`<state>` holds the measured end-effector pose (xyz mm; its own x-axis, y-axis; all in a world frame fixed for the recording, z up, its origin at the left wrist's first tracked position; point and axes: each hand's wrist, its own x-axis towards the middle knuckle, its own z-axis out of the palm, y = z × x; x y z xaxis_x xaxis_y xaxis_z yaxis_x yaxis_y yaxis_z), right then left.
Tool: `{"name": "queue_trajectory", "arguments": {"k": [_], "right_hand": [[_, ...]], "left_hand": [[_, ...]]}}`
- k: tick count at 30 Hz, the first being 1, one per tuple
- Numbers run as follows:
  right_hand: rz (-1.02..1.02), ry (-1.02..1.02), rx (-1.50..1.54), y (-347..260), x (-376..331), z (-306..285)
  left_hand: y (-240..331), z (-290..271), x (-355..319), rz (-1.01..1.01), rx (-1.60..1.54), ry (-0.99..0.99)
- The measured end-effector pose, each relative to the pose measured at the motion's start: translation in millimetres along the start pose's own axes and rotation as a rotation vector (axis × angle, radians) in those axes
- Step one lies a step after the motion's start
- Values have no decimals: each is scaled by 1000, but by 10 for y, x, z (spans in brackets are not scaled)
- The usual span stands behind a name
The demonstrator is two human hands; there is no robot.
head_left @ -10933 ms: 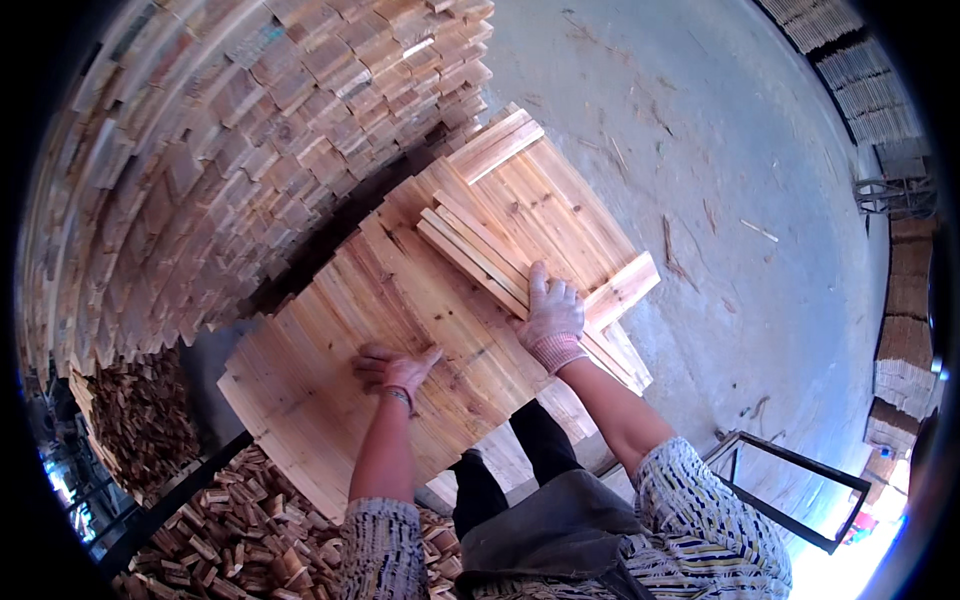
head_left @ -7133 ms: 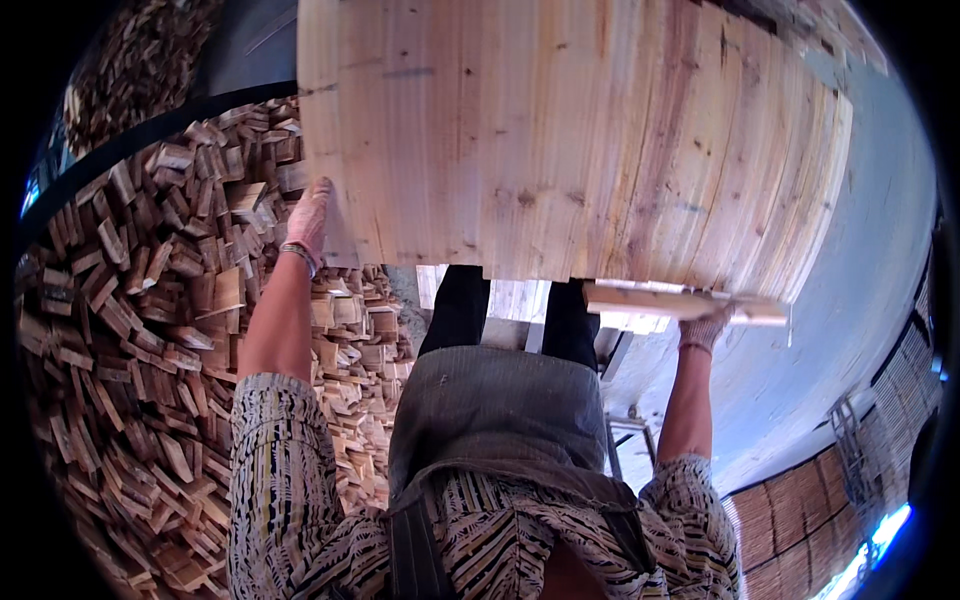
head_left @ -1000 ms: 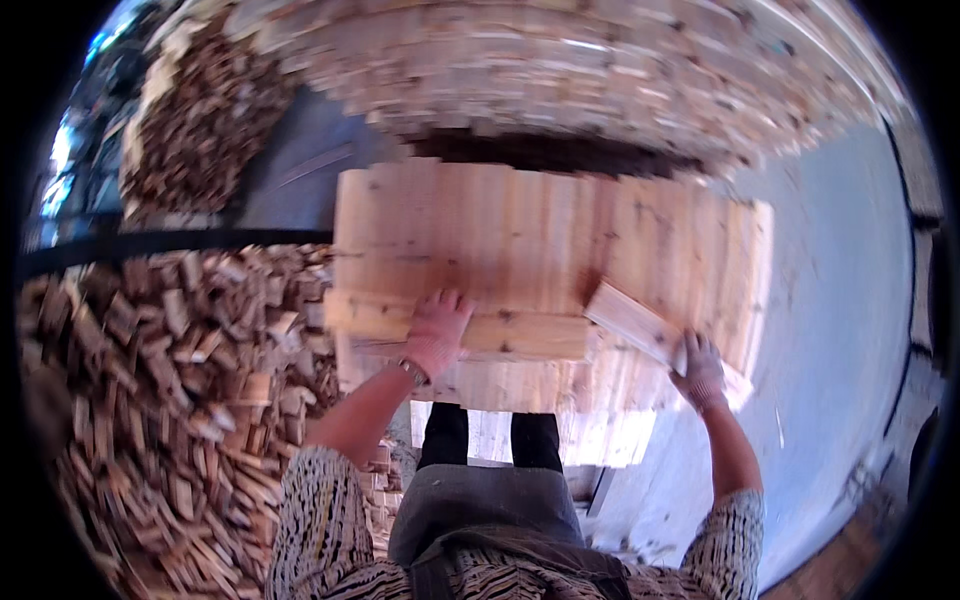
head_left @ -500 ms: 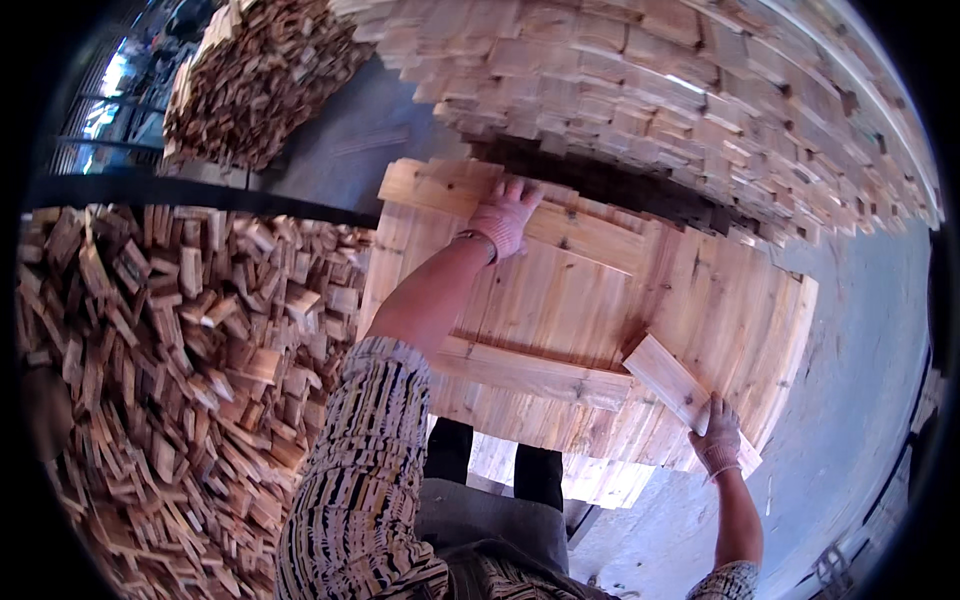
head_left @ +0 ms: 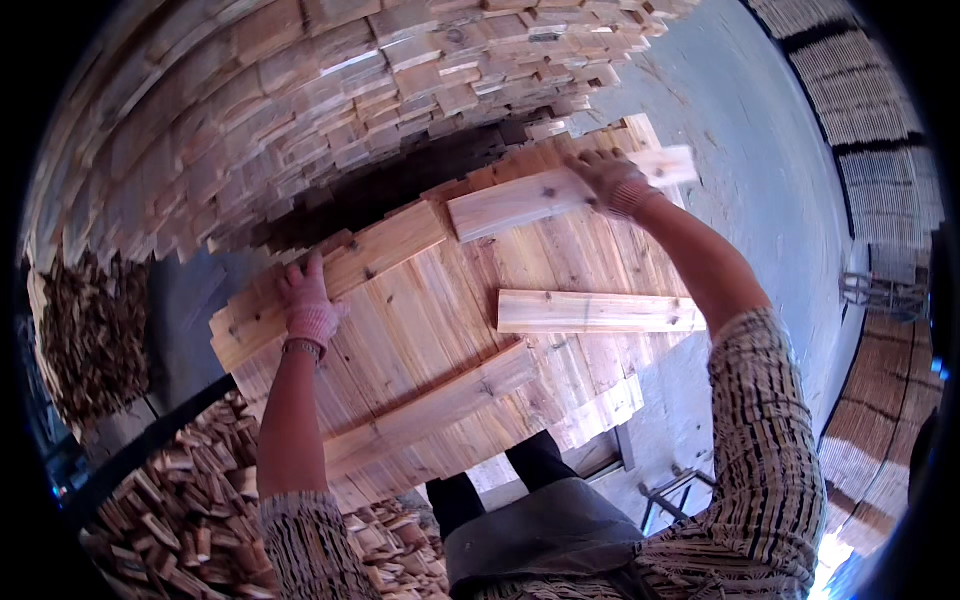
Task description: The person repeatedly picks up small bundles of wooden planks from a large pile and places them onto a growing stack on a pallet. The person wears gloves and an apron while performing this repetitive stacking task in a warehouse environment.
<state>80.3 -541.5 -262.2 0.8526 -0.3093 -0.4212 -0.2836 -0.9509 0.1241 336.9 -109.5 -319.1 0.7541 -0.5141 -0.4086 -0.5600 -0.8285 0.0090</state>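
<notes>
A panel of pale wooden boards (head_left: 440,330) lies in front of me, with three battens fixed across it. My left hand (head_left: 305,305), in a pink knit glove, rests flat on the far-left batten (head_left: 380,250). My right hand (head_left: 612,180), also gloved, grips a loose short plank (head_left: 520,200) lying across the panel's far edge. A second short plank (head_left: 595,312) lies loose on the panel's right side. A long batten (head_left: 430,405) crosses the near part of the panel.
A tall wall of stacked wood pieces (head_left: 300,110) rises just beyond the panel. Heaps of wood offcuts (head_left: 190,510) lie at the lower left behind a dark rail. Grey concrete floor (head_left: 760,170) spreads right, with a metal frame (head_left: 670,490) and stacked boards (head_left: 880,180).
My right hand has swung from the panel's near right edge up to its far edge, carrying a short plank. My left hand stays on the far batten. The view has turned.
</notes>
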Motion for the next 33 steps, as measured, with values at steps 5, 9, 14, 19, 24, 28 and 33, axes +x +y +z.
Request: {"name": "queue_trajectory", "arguments": {"k": [5,9,14,19,24,28,33], "right_hand": [[-19,29,-157,-65,477,450],[-95,170,-26,-137,511,212],[25,-34,103,108,385,427],[24,241,-83,24,91,311],[-94,71,627,-794,-1171,222],[38,-219,322,-787,-1919,739],[223,-211,164,-702,-2008,1086]], "left_hand": [[34,10,-43,39,-13,36],[-103,17,-77,19,79,9],[193,-64,-74,41,155,-23],[185,-65,-45,97,109,53],[-146,277,-373,102,-174,275],[228,434,-1386,208,-143,178],[252,834,-2698,211,95,99]]}}
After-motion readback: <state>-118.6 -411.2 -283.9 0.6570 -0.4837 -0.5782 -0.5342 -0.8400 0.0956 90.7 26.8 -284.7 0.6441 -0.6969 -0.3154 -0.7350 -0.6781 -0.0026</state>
